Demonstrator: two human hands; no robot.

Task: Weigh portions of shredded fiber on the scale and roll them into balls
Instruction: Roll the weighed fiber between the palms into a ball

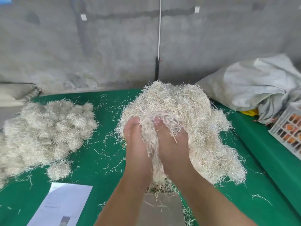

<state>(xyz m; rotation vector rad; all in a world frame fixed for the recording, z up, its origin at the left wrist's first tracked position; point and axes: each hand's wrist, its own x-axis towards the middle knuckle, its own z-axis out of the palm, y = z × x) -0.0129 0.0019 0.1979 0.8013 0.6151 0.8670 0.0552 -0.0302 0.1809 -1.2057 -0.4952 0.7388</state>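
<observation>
At about nine o'clock on the green cloth (pixel 91 163), a large heap of finished balls (pixel 44 128) is seen, many rounded clumps packed together, with one single ball (pixel 59 170) set just apart at its near edge; a good part of the work is therefore judged done. At seven o'clock a printed sheet of paper (pixel 65 203) lies flat on the cloth. At the centre, the left hand (pixel 136 144) and the right hand (pixel 171 142) are raised side by side, and a tuft of shredded fiber (pixel 152 141) is held between them, strands trailing down between the palms; the fingers are curled round it, though how tightly cannot be told through the blur. At six o'clock, below the wrists, a grey flat surface (pixel 161 207) is partly shown, taken to be the scale, with a few loose strands on it; no reading is visible. From twelve to three o'clock the loose pile of fiber (pixel 203 128) is spread, large still, so much is judged left to weigh and roll. At two o'clock a grey sack (pixel 254 85) is slumped against the wall, and at three o'clock a white crate (pixel 290 128) stands at the cloth's edge.
</observation>
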